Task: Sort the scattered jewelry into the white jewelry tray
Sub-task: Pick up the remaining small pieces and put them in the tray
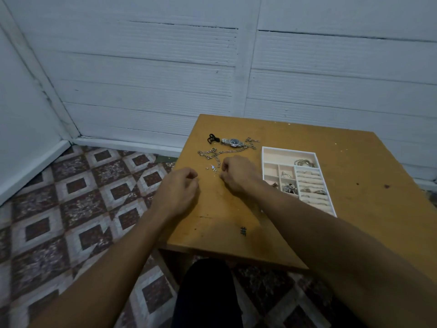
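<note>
Pretty dim room. White plank walls (146, 67) meet in the corner, with a patterned maroon-and-white tile floor (71, 209). Scuffed orange-brown wooden counter (354, 162).

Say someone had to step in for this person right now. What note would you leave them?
Left hand: fingers curled, at the left edge of the table; any hold is hidden.
Right hand: fingers curled beside the small loose pieces; any hold is hidden.
Done: rings and bangles sit in the white jewelry tray.
Left: watch, chain, black looped item and the small pieces lie on the table, left of the tray.
</note>
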A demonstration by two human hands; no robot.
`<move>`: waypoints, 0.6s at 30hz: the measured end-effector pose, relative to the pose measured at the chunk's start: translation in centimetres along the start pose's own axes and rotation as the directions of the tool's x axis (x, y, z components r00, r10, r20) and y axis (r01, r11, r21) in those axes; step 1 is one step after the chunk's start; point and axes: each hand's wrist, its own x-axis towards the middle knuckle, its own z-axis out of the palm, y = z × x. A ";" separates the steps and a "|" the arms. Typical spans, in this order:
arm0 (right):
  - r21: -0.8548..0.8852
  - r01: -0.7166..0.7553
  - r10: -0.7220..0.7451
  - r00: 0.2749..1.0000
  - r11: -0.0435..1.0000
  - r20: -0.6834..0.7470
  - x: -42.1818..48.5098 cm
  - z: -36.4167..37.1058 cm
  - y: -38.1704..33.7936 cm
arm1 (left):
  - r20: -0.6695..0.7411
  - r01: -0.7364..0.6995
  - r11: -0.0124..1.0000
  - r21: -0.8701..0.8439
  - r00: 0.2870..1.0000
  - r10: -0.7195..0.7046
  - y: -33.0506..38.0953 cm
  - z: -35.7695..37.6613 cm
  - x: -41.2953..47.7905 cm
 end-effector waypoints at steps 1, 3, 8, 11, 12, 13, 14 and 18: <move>0.008 -0.020 0.020 1.000 1.000 0.010 0.2 0.1 -0.3 | 0.010 -0.015 1.000 0.020 1.000 0.015 -0.3 0.1 -0.1; 0.019 -0.074 0.072 0.995 0.997 0.062 0.6 0.1 -0.8 | 0.044 -0.056 0.996 0.065 0.998 0.053 -0.8 0.4 -0.4; -0.086 -0.070 0.082 0.986 0.994 0.148 0.5 -0.2 -1.4 | 0.032 -0.126 0.988 0.090 0.992 0.124 -1.2 1.1 -1.0; -0.202 0.024 0.003 0.991 0.979 0.133 -0.3 -0.3 -1.4 | 0.031 -0.142 0.986 0.081 0.990 0.140 -1.1 1.3 -1.0; -0.213 0.045 -0.020 0.992 0.976 0.121 -0.6 -0.3 -1.3 | 0.029 -0.141 0.987 0.076 0.990 0.139 -1.0 1.3 -1.1; -0.200 0.059 -0.038 0.993 0.978 0.110 -0.8 -0.3 -1.2 | 0.024 -0.136 0.988 0.071 0.991 0.135 -0.9 1.3 -1.1; -0.159 0.066 -0.049 0.993 0.985 0.109 -1.0 -0.4 -1.0 | 0.020 -0.130 0.989 0.069 0.991 0.129 -0.9 1.3 -1.2; 0.133 0.065 -0.083 0.987 0.989 0.136 -1.6 -1.2 0.0 | 0.010 -0.111 0.993 0.030 0.994 0.111 -0.4 1.2 -1.3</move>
